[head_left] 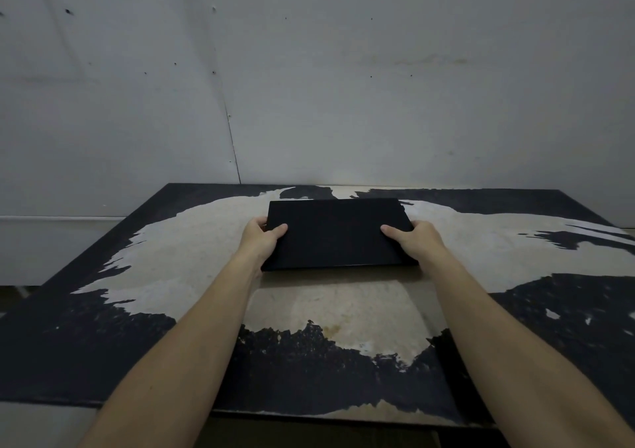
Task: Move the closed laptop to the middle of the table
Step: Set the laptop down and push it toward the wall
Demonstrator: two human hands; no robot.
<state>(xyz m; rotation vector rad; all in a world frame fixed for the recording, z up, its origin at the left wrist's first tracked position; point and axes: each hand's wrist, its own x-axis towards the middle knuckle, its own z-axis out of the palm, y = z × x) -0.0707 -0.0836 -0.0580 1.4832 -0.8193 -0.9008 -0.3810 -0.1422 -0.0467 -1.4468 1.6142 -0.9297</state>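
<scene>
Both hands clamp the closed black laptop (338, 232) on the worn table (192, 262): left hand (263, 238) on its left edge, right hand (414, 238) on its right, thumbs on the lid.

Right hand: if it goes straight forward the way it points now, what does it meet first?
The right hand, gripping the closed laptop, points toward the table's far edge. Nothing else lies ahead, so probably the wall, though depth is unclear.

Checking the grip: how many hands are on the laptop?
2. The left hand grips the laptop at its left edge, the right hand at its right edge.
</scene>
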